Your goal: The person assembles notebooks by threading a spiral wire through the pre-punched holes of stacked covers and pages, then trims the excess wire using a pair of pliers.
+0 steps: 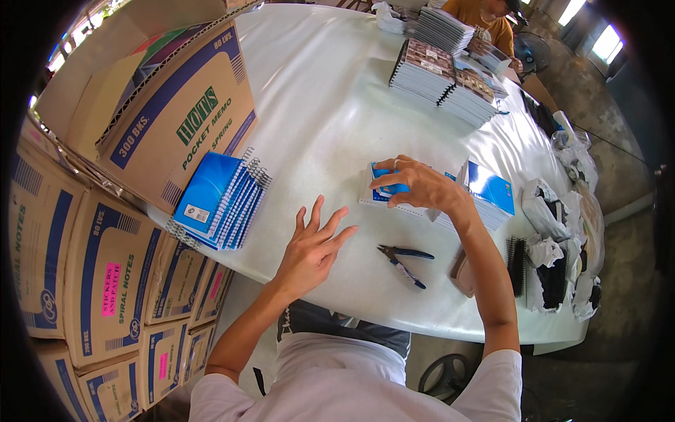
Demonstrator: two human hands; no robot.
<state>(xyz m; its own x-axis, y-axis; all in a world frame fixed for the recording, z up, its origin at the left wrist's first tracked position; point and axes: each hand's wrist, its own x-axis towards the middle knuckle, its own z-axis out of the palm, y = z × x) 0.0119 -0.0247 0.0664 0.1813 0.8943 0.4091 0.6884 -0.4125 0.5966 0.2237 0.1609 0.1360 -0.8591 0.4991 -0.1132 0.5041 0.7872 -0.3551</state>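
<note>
Two hands: left hand (309, 252) empty, fingers spread wide, left of cutting pliers (391, 252); right hand (422, 186) arched over blue-covered paper stack (392, 189), can't tell if gripping
Paper stack: just beyond pliers, on desk (309, 105)
Second blue-topped stack (490, 187): beyond pliers, to their right
Spiral notebooks (212, 188): piled well left of pliers

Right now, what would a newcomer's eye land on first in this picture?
Probably the blue spiral notebooks piled at the left edge of the white table, beside an open cardboard box. Next, the right hand arched over a blue-covered stack right of centre, the left hand open to its left. Open pliers lie between that stack and the table's near edge.
</note>
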